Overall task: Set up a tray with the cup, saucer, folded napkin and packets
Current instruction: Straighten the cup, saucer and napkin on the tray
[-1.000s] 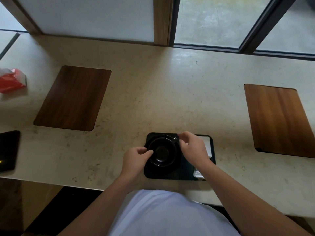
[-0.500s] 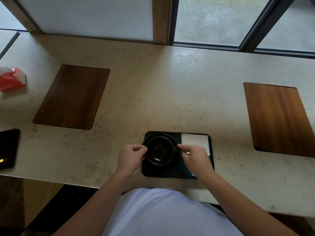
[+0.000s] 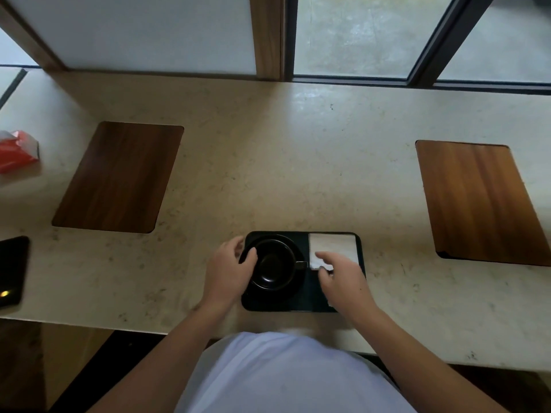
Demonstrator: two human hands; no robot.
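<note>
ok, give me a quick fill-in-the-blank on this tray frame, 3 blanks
1. The cup sits on a black ____ on the tray.
2. The white napkin lies to the ____ of the cup.
3. The left hand has its thumb on the cup's ____.

Missing words: saucer; right; rim

I see a beige stone counter (image 3: 268, 162) carrying a black tray (image 3: 304, 305) under my fingers, 2 wooden mats (image 3: 119, 177) (image 3: 480, 201) beyond them, a red packet (image 3: 18, 150) and a dark device (image 3: 12, 269) far to their left.
</note>
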